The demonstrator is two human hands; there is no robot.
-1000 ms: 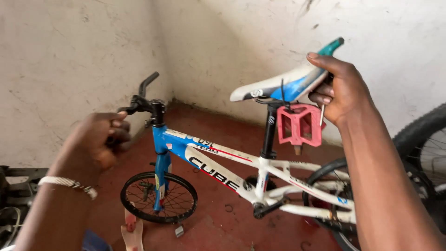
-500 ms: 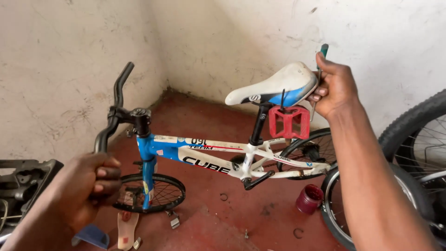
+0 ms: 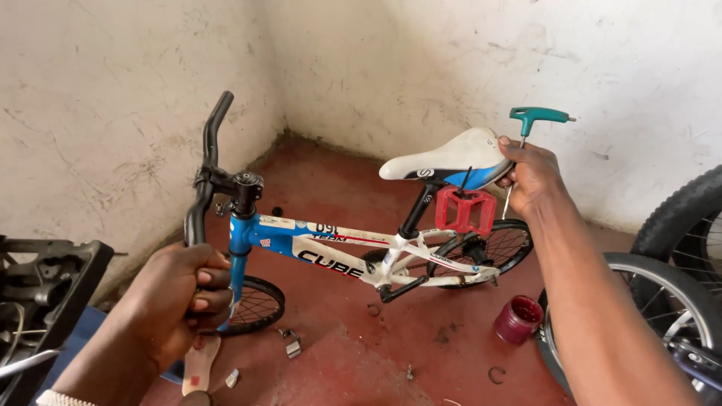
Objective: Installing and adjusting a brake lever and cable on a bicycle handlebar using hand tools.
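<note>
Small blue-and-white bicycle [image 3: 338, 259] stands mid-frame on the red floor [image 3: 421, 346]; left hand [image 3: 177, 304], lower left, curls tight around the black handlebar [image 3: 207, 177]; right hand [image 3: 530, 177], upper right, grips the saddle [image 3: 451, 159], red pedal [image 3: 465, 210] and green T-handle key [image 3: 535, 119].

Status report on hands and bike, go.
Left hand grips the handlebar. Right hand at the saddle rear, holding a red pedal and teal T-handle key. Red tub on floor nearby.

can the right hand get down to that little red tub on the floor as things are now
Probably not right away. The right hand is full, gripping the saddle's rear along with a teal T-handle key and red pedal. The red tub sits unobstructed below.
</note>
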